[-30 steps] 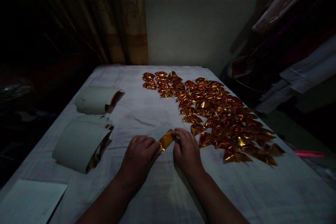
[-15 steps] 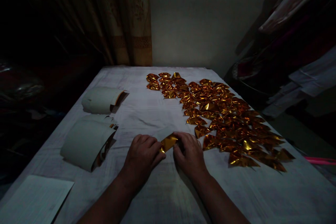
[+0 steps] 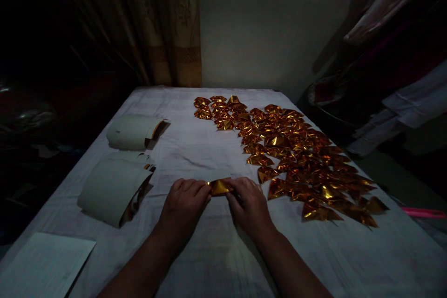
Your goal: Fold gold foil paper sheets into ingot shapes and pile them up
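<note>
A strip of folded gold foil paper [image 3: 220, 187] is stretched between my two hands, low over the near middle of the table. My left hand [image 3: 186, 205] pinches its left end between thumb and fingers. At the right end, my right hand [image 3: 249, 202] is closed on it in the same way. Fingertips hide both ends of the foil. Just right of my right hand lie many folded gold foil pieces [image 3: 296, 149], spread in a long heap toward the back and along the table's right side.
Two curled stacks of pale-backed paper [image 3: 134, 132] [image 3: 104, 186] lie on the left, gold showing at their edges. A flat pale sheet [image 3: 45, 263] is at the front left corner. A pale cloth [image 3: 195, 144] covers the table. Behind are a curtain [image 3: 174, 23] and a wall [image 3: 265, 32].
The foil has gone from slanted to nearly level between my hands. My left hand has shifted slightly left, and its fingers have closed further around the foil's end.
</note>
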### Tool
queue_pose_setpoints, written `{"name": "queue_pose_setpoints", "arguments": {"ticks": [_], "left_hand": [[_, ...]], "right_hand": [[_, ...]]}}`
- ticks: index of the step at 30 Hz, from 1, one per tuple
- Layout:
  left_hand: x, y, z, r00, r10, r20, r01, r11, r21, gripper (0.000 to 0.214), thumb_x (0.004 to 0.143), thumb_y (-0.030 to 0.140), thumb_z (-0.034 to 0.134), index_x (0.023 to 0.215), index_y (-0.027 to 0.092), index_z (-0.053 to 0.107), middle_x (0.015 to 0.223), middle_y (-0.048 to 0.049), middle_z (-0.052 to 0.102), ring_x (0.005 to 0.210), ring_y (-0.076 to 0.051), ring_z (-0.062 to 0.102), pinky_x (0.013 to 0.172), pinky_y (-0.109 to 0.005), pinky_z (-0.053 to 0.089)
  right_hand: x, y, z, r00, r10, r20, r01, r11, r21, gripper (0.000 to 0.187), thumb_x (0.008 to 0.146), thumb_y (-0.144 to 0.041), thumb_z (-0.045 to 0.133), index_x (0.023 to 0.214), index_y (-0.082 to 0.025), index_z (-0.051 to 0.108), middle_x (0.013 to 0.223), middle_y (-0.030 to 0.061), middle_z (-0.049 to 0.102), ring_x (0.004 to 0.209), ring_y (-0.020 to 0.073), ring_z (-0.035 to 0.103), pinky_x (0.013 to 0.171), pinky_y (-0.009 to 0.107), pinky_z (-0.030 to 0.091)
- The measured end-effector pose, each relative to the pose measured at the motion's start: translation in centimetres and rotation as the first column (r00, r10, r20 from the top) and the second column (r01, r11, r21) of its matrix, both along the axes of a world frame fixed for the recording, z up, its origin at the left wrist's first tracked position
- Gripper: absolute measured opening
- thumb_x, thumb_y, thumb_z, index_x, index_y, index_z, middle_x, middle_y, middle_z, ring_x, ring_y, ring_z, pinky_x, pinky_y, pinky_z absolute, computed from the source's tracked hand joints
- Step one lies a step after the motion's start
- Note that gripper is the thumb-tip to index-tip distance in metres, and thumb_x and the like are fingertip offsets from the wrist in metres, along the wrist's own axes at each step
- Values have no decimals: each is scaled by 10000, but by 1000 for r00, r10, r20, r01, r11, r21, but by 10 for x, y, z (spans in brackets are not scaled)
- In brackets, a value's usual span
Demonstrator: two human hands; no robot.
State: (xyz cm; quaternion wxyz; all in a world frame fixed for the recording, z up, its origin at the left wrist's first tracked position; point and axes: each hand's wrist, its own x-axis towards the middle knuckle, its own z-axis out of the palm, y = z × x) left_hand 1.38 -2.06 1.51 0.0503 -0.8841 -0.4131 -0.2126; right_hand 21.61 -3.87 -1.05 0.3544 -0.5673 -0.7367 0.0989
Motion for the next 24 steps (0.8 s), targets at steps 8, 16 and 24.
{"name": "queue_pose_setpoints", "arguments": {"ticks": [8, 16, 24], "left_hand": [[3, -5, -2, 994, -53, 93, 56, 998, -35, 240, 999, 135, 465, 1172, 178, 625, 1123, -79, 722, 1031, -226, 651, 891, -398, 466], [3, -9, -4, 987, -92, 135, 104, 991, -80, 317, 961, 121, 489, 1233, 194, 636, 1205, -69, 716, 1118, -235, 643, 982, -443, 453], [2, -10, -1, 991, -101, 88, 110, 988, -105, 311, 974, 172, 496, 1238, 240, 645, 1239, -44, 715, 1150, -243, 634, 1025, -464, 402]], "right_hand": [[-1, -3, 11, 987, 16, 163, -43, 986, 159, 88, 940, -251, 646, 969, -271, 727, 999, 50, 664, 934, 215, 571, 798, 346, 378], [2, -1, 12, 983, 183, 12, -183, 982, 46, 112, 872, -158, 703, 947, -240, 714, 977, 13, 695, 940, 193, 588, 843, 352, 374], [17, 5, 8, 981, 189, -36, -190, 982, -22, 113, 871, -170, 729, 921, -270, 741, 949, 2, 703, 930, 197, 596, 830, 360, 373]]}}
